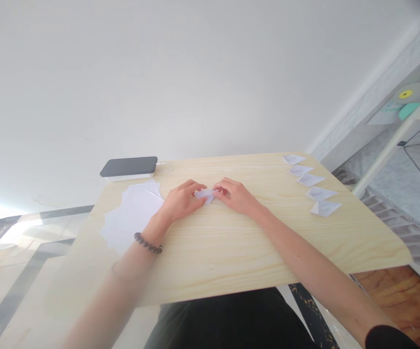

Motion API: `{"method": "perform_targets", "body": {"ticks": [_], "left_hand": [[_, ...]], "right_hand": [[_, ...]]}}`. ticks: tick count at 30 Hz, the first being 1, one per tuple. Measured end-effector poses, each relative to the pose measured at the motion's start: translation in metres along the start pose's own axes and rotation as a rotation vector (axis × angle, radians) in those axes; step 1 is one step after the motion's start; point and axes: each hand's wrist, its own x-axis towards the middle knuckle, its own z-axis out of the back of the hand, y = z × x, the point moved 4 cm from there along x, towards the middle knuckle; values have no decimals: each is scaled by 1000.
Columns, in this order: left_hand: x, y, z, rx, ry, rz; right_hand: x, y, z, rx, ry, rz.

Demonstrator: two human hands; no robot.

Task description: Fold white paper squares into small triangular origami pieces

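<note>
Between both hands (210, 198), folded paper (205, 194) (crosswise)

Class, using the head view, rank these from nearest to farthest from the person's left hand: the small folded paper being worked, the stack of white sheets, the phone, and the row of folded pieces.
1. Small folded paper: touching the left hand, held with the right hand.
2. Stack of white sheets: just left.
3. Phone: far left corner.
4. Row of folded pieces: far right edge.

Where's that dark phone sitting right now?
In the head view, the phone lies at the table's far left corner, just beyond the stack of white paper sheets, to the left of the left hand.
</note>
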Motion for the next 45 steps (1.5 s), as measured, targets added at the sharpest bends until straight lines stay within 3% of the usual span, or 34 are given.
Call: {"method": "perform_targets", "body": {"ticks": [12, 18, 30, 38, 45], "left_hand": [[4, -4, -12, 131, 16, 54], [4, 1, -9, 11, 1, 31], [4, 27, -3, -241, 34, 139], [5, 27, 0, -315, -10, 125], [5, 22, 1, -260, -10, -29]], "right_hand": [[-1, 6, -4, 22, 29, 15], [-1, 5, -3, -26, 14, -4], [1, -2, 2, -33, -12, -74], [0, -8, 3, 15, 25, -110], [0, -4, 1, 43, 45, -7]]}}
